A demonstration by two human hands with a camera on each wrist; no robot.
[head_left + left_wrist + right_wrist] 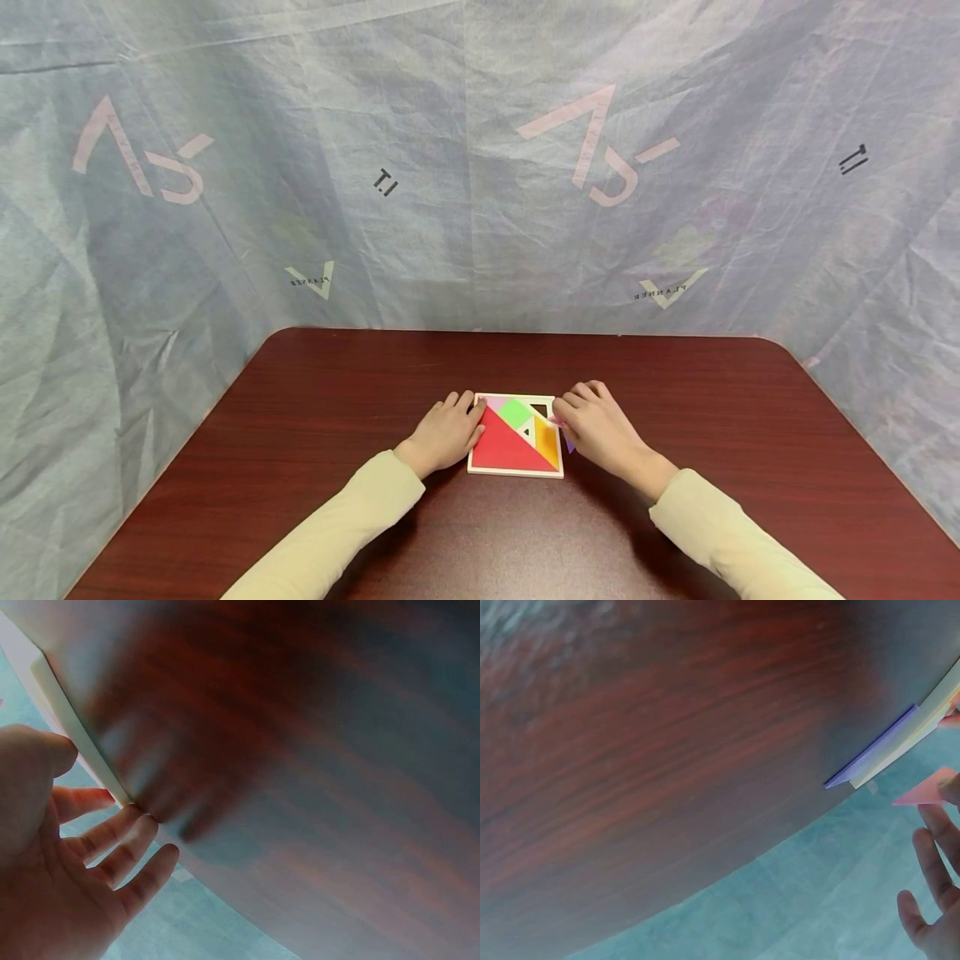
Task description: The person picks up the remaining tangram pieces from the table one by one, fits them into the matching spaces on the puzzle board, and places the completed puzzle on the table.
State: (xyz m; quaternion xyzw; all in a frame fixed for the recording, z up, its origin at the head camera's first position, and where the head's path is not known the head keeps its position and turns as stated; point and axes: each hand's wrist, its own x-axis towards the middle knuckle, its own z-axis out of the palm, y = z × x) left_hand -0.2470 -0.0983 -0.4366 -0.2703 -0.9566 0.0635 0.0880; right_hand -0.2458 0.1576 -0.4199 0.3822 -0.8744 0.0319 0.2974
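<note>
My relaxed left hand (pixel 444 433) touches the tray (pixel 517 472) alongside while my right hand (pixel 604 430) pinches 1 pink piece (pixel 931 790), best kept level.

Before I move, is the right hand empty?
No, the right hand is pinching a small pink piece, as the right wrist view shows.

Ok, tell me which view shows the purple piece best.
Right wrist: the purple piece shows larger and unobstructed there. The head view shows a small part beside the right hand; the left wrist shows none.
</note>
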